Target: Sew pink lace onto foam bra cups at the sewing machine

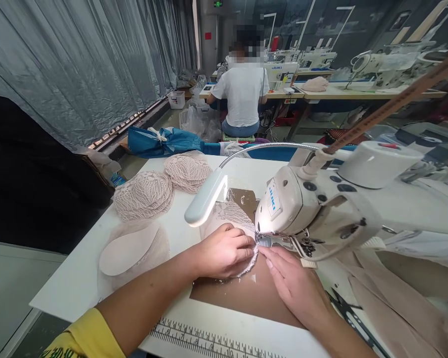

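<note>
Head view: the lace piece (229,215) lies on the brown plate (242,296), edge at the sewing machine (283,199). My left hand (227,251) curls over it; I cannot tell whether it pinches. My right hand (289,278) extends flat beside the rim. Likely light, soft, easily puckered: hold flat near the edge. Lamp (205,199) crowds far side; near side offers room.

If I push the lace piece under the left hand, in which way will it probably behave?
The lace piece is probably light and floppy, since it looks thin and openwork. It may slide rather easily, as the brown sheet beneath it shows shiny glints.
</note>
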Available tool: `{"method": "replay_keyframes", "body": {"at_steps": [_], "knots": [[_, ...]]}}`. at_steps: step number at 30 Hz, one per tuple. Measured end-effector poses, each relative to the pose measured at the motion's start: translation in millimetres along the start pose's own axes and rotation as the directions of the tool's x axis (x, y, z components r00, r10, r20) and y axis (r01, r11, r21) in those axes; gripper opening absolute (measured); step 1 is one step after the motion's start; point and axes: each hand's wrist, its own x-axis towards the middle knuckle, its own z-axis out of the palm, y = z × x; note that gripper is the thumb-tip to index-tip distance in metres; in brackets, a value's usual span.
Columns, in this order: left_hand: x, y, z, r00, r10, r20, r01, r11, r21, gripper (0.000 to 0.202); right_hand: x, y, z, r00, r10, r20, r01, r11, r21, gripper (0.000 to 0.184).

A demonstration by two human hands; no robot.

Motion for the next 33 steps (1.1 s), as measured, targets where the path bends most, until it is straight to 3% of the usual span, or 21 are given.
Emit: {"method": "replay_keyframes", "body": {"at_steps": [5,12,18,26,33], "knots": [[-0.6,0.0,0.3,0.999,0.035,0.009,-0.035,0.999,-0.010,0.026,-2.0,-2.6,2.9,0.996,-0.082,0.045,0.085,0.993,-0.078,0.042],[0.4,3.3,6.6,0.998,-0.062,-0.001,0.062,0.997,-0.046,0.033,-1.8,-4.0,7.8,0.997,-0.077,-0.018,0.072,0.978,-0.195,0.043],[-0.1,3.5,4.4,0.998,-0.056,0.003,0.056,0.996,-0.071,0.034,-0.8,-4.5,4.7,0.996,-0.078,-0.039,0.072,0.987,-0.144,0.042],[-2.1,0.9,3.6,0.999,-0.054,0.002,0.054,0.991,-0.123,0.035,-2.4,-7.5,0.6,0.990,-0.138,0.041,0.140,0.988,-0.072,0.041],[0.1,3.6,7.0,0.992,-0.123,0.000,0.122,0.987,-0.101,0.035,0.6,-8.1,3.0,0.997,-0.080,0.004,0.079,0.979,-0.190,0.043]]}}
